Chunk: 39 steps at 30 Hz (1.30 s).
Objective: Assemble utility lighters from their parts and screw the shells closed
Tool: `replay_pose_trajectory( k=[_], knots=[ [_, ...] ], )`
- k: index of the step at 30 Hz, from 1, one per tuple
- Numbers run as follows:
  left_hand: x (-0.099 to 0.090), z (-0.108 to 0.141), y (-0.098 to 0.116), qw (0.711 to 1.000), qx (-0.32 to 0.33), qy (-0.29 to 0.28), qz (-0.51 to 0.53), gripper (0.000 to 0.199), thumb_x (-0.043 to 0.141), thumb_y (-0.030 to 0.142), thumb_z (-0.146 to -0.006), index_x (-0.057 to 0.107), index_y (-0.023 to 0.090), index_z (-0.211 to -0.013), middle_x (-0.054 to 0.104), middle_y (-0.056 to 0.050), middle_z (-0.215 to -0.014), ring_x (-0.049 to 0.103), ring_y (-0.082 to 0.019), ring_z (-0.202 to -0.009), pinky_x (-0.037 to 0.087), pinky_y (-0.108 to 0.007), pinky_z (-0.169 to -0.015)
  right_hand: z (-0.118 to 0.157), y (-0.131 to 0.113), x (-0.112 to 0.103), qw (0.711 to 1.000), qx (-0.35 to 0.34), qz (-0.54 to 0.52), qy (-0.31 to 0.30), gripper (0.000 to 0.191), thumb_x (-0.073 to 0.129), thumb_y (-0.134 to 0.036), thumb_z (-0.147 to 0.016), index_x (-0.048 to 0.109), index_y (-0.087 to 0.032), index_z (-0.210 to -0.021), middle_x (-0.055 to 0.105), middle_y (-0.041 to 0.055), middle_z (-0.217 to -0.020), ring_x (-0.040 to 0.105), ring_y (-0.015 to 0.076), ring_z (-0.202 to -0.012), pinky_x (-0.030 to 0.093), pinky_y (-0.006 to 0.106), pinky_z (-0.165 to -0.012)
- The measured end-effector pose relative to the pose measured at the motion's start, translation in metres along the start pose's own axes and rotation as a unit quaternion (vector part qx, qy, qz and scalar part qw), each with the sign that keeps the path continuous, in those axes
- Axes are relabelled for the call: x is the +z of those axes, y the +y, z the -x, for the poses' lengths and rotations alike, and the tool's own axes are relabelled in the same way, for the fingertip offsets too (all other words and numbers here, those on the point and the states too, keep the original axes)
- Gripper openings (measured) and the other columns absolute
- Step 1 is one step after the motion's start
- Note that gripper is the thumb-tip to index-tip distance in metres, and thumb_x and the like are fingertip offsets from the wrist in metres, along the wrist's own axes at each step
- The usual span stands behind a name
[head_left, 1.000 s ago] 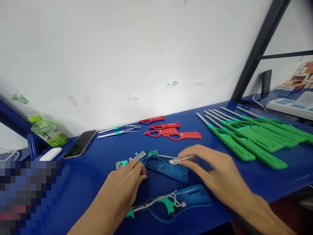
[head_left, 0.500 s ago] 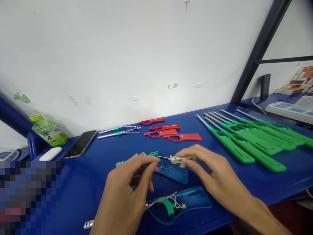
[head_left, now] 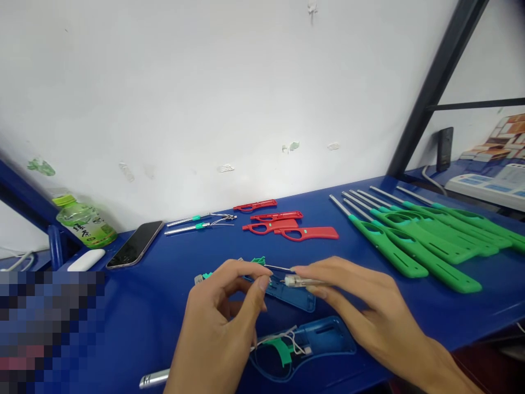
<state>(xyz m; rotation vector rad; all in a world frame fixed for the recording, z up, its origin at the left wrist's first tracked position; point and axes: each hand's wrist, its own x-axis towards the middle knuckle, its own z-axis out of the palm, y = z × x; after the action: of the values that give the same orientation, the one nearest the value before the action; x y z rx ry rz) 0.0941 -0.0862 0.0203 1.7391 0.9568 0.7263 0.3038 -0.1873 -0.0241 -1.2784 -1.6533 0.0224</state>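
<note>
My left hand [head_left: 229, 312] pinches with thumb and forefinger; a tiny piece may sit at its fingertips, too small to make out. Facing it, my right hand [head_left: 361, 306] grips a small clear capsule-like part [head_left: 296, 281] between thumb and fingers, its pale end pointing left. Below the hands lies an open blue lighter shell [head_left: 328, 334] with a green trigger [head_left: 282, 350], white wires and a silver tube [head_left: 155, 378] sticking out at left. Another blue shell half [head_left: 293, 295] rests behind the hands, beside a screwdriver-like metal rod [head_left: 279, 268].
Red shell halves [head_left: 314, 233] and two metal tubes with wires [head_left: 186, 230] lie near the wall. Several green lighters [head_left: 435, 268] are at the right. A phone [head_left: 136, 244], a white case [head_left: 86, 260] and a green bottle [head_left: 86, 223] stand or lie on the left.
My right hand has moved slightly down, tilting the clear part and bringing it nearer the left fingertips. My left hand has shifted a little right. The view has moved slightly.
</note>
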Motion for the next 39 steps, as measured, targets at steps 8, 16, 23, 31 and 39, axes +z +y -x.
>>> replay_pose_trajectory(
  k=[8,16,23,31,39],
  knots=[
    [0.0013,0.0006,0.0007,0.996,-0.044,-0.069,0.038,0.042,0.071,0.059,-0.094,0.078,0.022,-0.113,0.067,0.003,-0.057,0.053,-0.008,-0.039,0.04,-0.016,-0.041,-0.0026,-0.0052,-0.0012,0.999,-0.04,0.006,0.006,0.034,0.069,-0.011,-0.103,0.074,-0.029,-0.131,0.084,-0.0043,-0.117,0.078,0.0114,-0.106,0.061,0.019,-0.096],
    [0.0051,-0.0012,0.0047,0.993,-0.067,-0.072,0.058,0.045,0.074,0.059,-0.092,0.078,0.019,-0.111,0.067,0.002,-0.056,0.048,-0.005,-0.036,0.034,-0.013,-0.038,-0.003,0.0005,0.0016,0.997,-0.077,0.015,0.005,0.028,0.066,-0.012,-0.106,0.073,-0.022,-0.131,0.084,-0.001,-0.119,0.077,0.0099,-0.108,0.059,0.018,-0.098],
    [0.006,-0.0014,0.0055,0.993,-0.061,-0.073,0.076,0.037,0.076,0.056,-0.091,0.076,0.019,-0.098,0.068,0.001,-0.056,0.044,-0.004,-0.036,0.034,-0.012,-0.036,-0.002,-0.0005,0.0018,0.996,-0.076,0.026,0.022,0.026,0.067,-0.01,-0.105,0.074,-0.021,-0.127,0.085,-0.0005,-0.115,0.078,0.01,-0.104,0.061,0.018,-0.094],
    [0.0072,-0.0032,0.0027,0.994,-0.057,-0.062,0.068,0.044,0.073,0.061,-0.093,0.075,0.021,-0.111,0.068,0.002,-0.055,0.043,-0.005,-0.035,0.032,-0.012,-0.036,0.0027,-0.0003,-0.0007,0.996,-0.073,0.015,0.04,0.031,0.069,-0.007,-0.102,0.074,-0.023,-0.128,0.084,-0.0016,-0.115,0.078,0.0105,-0.103,0.062,0.02,-0.093],
    [0.0069,-0.0008,0.0,0.999,-0.007,-0.033,0.041,0.034,0.077,0.059,-0.092,0.078,0.026,-0.102,0.063,0.005,-0.056,0.043,-0.004,-0.041,0.027,-0.013,-0.039,-0.0031,0.0006,0.0018,0.994,-0.098,0.032,0.03,0.027,0.069,-0.007,-0.103,0.072,-0.021,-0.125,0.085,-0.0014,-0.113,0.078,0.0109,-0.102,0.057,0.025,-0.096]
  ],
)
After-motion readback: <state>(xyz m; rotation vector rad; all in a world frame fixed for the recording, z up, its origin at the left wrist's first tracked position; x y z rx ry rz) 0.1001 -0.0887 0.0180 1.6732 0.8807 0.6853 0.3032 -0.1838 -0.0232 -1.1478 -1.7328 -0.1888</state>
